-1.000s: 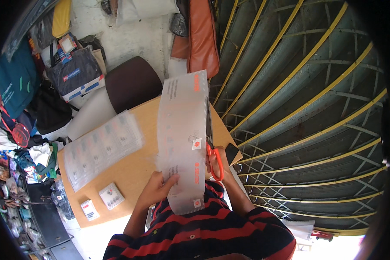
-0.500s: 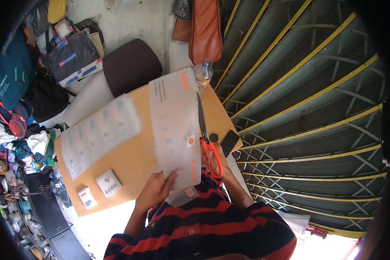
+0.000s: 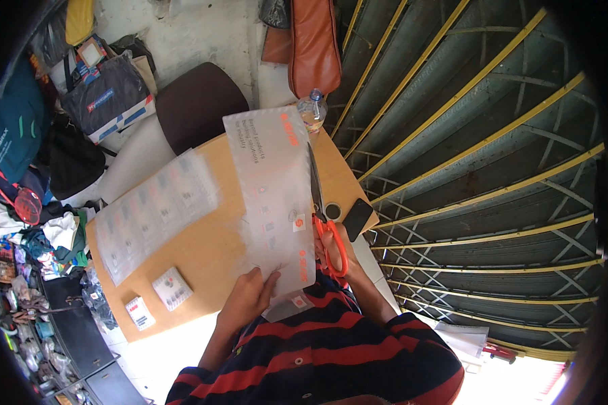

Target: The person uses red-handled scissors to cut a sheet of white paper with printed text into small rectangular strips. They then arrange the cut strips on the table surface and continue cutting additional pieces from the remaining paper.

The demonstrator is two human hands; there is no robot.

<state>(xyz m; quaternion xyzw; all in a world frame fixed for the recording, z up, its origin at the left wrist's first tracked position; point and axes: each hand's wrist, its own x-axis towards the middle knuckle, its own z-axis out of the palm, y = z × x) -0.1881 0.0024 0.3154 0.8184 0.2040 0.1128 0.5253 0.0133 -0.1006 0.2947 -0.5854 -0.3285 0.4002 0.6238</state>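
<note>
The sheet (image 3: 271,196) is glossy, translucent plastic; the scissors (image 3: 324,216) have metal blades and orange plastic handles; the desk (image 3: 213,250) is smooth, matt wood.

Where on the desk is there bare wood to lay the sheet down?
The widest bare wood lies between the flat plastic sheet on the left and the held sheet, reaching toward the left hand. The near-left corner holds two small packets. The right edge is crowded: scissors in the right hand, phone, bottle.

Right hand (image 3: 341,246) seemingly mostly behind sheet (image 3: 271,196)
</note>
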